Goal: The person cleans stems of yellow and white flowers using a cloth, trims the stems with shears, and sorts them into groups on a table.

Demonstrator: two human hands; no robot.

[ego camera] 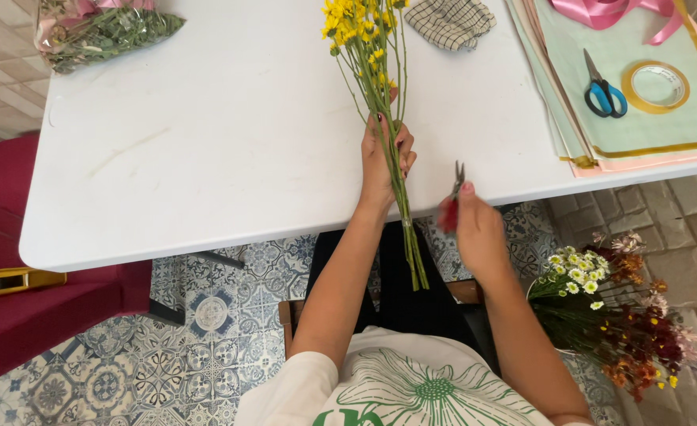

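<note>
My left hand (384,162) grips a bunch of yellow flowers (362,35) by the long green stems (406,217). The blooms lie far out on the white table (206,158) and the stem ends hang past its near edge. Just right of the stems, my right hand (478,229) holds small red-handled snips (452,197), their blades pointing up at the table's edge. The snips do not touch the stems.
Blue scissors (605,91) and a tape roll (656,85) lie on stacked wrapping sheets (648,126) at the right, pink ribbon (609,12) above. A checked cloth (449,22), bagged greenery (100,31), a red chair (17,260) and a mixed bouquet (616,308) surround me.
</note>
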